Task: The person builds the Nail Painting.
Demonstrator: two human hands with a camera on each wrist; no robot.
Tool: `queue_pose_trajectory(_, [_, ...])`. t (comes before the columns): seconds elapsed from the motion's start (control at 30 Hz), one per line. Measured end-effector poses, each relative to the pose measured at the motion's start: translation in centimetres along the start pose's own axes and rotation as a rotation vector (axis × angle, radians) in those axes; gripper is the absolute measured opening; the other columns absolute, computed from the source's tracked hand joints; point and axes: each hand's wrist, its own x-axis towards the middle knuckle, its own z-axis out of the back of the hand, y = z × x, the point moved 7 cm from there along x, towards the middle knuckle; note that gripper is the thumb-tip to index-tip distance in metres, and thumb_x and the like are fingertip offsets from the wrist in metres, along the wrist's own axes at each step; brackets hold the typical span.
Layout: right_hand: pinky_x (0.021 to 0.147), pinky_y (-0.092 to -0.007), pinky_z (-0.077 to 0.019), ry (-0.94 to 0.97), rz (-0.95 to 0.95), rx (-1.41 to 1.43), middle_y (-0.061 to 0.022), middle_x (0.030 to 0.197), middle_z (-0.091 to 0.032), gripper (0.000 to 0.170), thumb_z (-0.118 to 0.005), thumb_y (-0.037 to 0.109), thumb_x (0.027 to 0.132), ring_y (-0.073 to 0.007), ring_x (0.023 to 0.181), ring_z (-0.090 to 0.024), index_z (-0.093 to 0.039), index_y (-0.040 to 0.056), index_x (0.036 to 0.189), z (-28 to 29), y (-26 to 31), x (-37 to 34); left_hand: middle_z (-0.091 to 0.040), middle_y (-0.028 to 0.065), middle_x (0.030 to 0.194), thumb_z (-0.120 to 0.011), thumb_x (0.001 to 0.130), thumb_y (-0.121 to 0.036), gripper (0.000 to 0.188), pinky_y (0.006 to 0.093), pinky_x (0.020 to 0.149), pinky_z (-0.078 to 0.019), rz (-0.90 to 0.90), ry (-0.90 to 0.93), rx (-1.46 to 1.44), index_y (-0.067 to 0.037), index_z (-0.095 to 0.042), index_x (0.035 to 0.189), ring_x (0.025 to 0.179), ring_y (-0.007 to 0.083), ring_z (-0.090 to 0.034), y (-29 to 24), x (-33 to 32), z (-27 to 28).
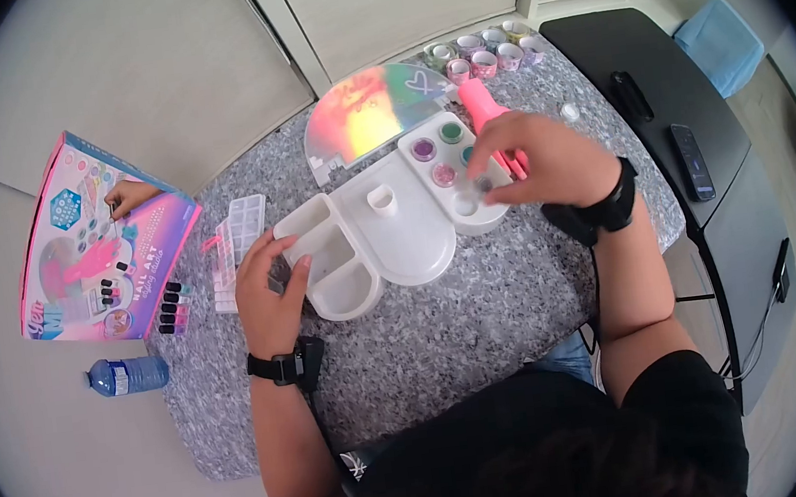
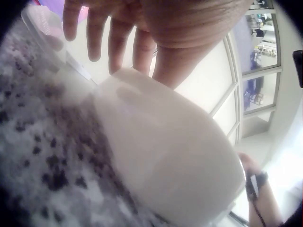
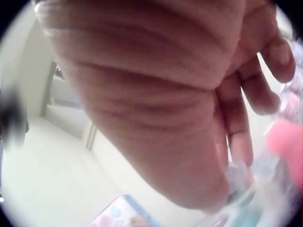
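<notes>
A white organizer tray (image 1: pixel 415 251) lies on the table, with a ring-shaped holder (image 1: pixel 381 200) standing in its middle. My left hand (image 1: pixel 268 288) rests at the rim of its left section, fingers fairly straight; in the left wrist view the fingertips reach the edge of the white tray wall (image 2: pixel 175 146). My right hand (image 1: pixel 550 158) is over the right section, where round wells hold small glitter pots, among them a purple pot (image 1: pixel 423 150) and a green pot (image 1: pixel 452 132). Between its thumb and fingertips I pinch a small clear pot (image 3: pixel 238 182) with dark contents.
A pink bottle-shaped thing (image 1: pixel 476 100) is right beside the right hand. Behind stand an iridescent panel (image 1: pixel 373 114) and several tape rolls (image 1: pixel 484 64). On the left are a clear compartment box (image 1: pixel 243 227), nail polish bottles (image 1: pixel 172 309), a nail art box (image 1: pixel 94 254) and a water bottle (image 1: pixel 133 375).
</notes>
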Motion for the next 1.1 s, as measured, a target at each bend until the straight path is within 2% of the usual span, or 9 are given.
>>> queue_pose_trajectory(0.23, [0.103,-0.0446,-0.0556,0.009,0.009,-0.082,-0.0124,0.115,-0.079,0.029,-0.092,0.011,0.077,-0.0339,0.113,-0.073,-0.079,0.0064,0.101,-2.7,0.9,0.5,-0.07,0.0194,0.147,-0.087,0.092,-0.02,0.035,0.0461,0.118,-0.048,0.008,-0.014,0.026,-0.008,-0.08,0.125,0.137,0.0367,-0.065,-0.1,0.0,0.1])
queue_pose_trajectory(0.6, [0.099,-0.0429,-0.0573,-0.001,-0.047,-0.121,-0.0103,0.115,-0.079,0.029,-0.093,0.012,0.076,-0.0323,0.11,-0.074,-0.081,0.0049,0.101,-2.1,-0.6,0.3,-0.069,0.0206,0.148,-0.086,0.093,-0.017,0.034,0.0456,0.12,-0.0461,-0.004,-0.006,-0.01,-0.007,-0.08,0.125,0.139,0.036,-0.064,0.0,-0.1,0.0])
queue_pose_trajectory(0.67, [0.096,-0.0433,-0.058,-0.064,-0.102,-0.026,-0.0119,0.112,-0.08,0.029,-0.092,0.011,0.075,-0.0329,0.108,-0.075,-0.082,0.0048,0.102,0.9,-1.5,-0.1,-0.069,0.0213,0.148,-0.085,0.093,-0.015,0.035,0.046,0.121,-0.0458,-0.004,0.01,0.025,-0.007,-0.079,0.125,0.139,0.0366,-0.064,0.7,-0.1,-0.1])
queue_pose_trajectory(0.7, [0.096,-0.0436,-0.0584,-0.139,-0.356,0.042,-0.0139,0.11,-0.08,0.03,-0.091,0.01,0.076,-0.0341,0.108,-0.076,-0.084,0.0059,0.105,2.7,-4.5,-0.8,-0.069,0.0213,0.148,-0.085,0.093,-0.015,0.035,0.046,0.121,-0.0458,-0.018,-0.001,0.016,-0.007,-0.079,0.125,0.139,0.0366,-0.064,0.6,0.0,-0.2])
queue_pose_trajectory(0.8, [0.104,-0.046,-0.0582,-0.52,-0.462,-0.478,-0.0147,0.117,-0.081,0.037,-0.093,0.014,0.077,-0.0372,0.114,-0.074,-0.085,0.0104,0.112,8.4,-9.8,-4.8,-0.068,0.0208,0.149,-0.086,0.092,-0.014,0.035,0.0467,0.12,-0.0461,0.003,0.009,-0.005,-0.007,-0.079,0.126,0.139,0.037,-0.064,0.8,-0.2,-0.2])
queue_pose_trajectory(0.87, [0.104,-0.0462,-0.0588,-0.439,-0.763,-0.8,-0.0128,0.121,-0.08,0.042,-0.097,0.025,0.073,-0.0349,0.118,-0.074,-0.086,0.0164,0.113,9.2,-13.4,-7.4,-0.068,0.0208,0.149,-0.086,0.092,-0.014,0.035,0.0469,0.12,-0.0463,0.021,0.013,0.0,-0.007,-0.079,0.126,0.139,0.0371,-0.064,0.1,-0.1,0.0])
queue_pose_trajectory(0.9, [0.102,-0.0467,-0.0598,-0.35,-0.872,-0.756,-0.0115,0.118,-0.082,0.039,-0.096,0.027,0.074,-0.0331,0.114,-0.075,-0.086,0.0173,0.11,9.2,-16.0,-8.3,-0.068,0.0207,0.149,-0.086,0.092,-0.015,0.035,0.047,0.12,-0.0464,0.023,0.005,-0.012,-0.007,-0.079,0.126,0.139,0.0371,-0.064,-0.2,-0.2,0.0])
queue_pose_trajectory(1.0, [0.099,-0.0456,-0.0603,-0.316,-0.92,-0.499,-0.0115,0.113,-0.083,0.033,-0.091,0.024,0.078,-0.0337,0.108,-0.076,-0.086,0.0147,0.109,9.4,-19.0,-8.5,-0.069,0.021,0.148,-0.086,0.093,-0.016,0.035,0.047,0.119,-0.0472,0.005,-0.005,0.013,-0.007,-0.079,0.126,0.138,0.0383,-0.064,-0.2,0.0,0.1])
queue_pose_trajectory(1.1, [0.093,-0.0407,-0.0607,-0.388,-0.725,-0.4,-0.0106,0.106,-0.083,0.031,-0.087,0.02,0.08,-0.0292,0.097,-0.076,-0.086,0.0112,0.11,8.1,-15.5,-6.4,-0.069,0.0213,0.147,-0.086,0.093,-0.017,0.035,0.0469,0.119,-0.0476,-0.015,-0.002,0.027,-0.007,-0.079,0.126,0.137,0.0389,-0.065,0.0,0.0,-0.1])
